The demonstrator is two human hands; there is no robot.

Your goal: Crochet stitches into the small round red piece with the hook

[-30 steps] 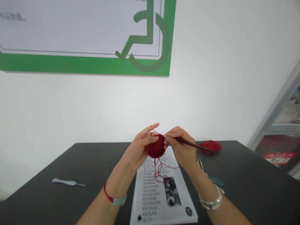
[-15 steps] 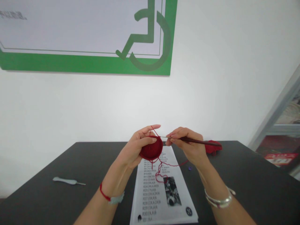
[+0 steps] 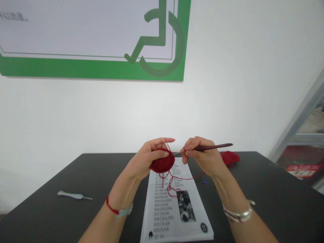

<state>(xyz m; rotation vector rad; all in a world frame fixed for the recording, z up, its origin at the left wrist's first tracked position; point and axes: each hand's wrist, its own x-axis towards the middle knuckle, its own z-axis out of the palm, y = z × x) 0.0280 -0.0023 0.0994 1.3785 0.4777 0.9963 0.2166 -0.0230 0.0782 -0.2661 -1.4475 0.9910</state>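
Above the printed sheet (image 3: 162, 216), the left hand (image 3: 145, 156) pinches the red crocheted piece (image 3: 162, 164), the yarn (image 3: 167, 144) draped over it seemingly for tension, while the right hand (image 3: 202, 156) pinches the hook (image 3: 215, 146) pen-like, presumably to steer its tip at the edge

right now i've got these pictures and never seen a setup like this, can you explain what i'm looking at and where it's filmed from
There is no machine here, just one person's two hands. All the pictures come from one camera worn on that person's head, looking forward and down.

The left hand holds a round red piece, with a strand of red yarn over its index finger. The right hand holds a hook, its thin tip at the piece's edge.

On the dark table lie printed paper, a pale-handled tool, a red yarn bundle and something small and purple, too small to name.
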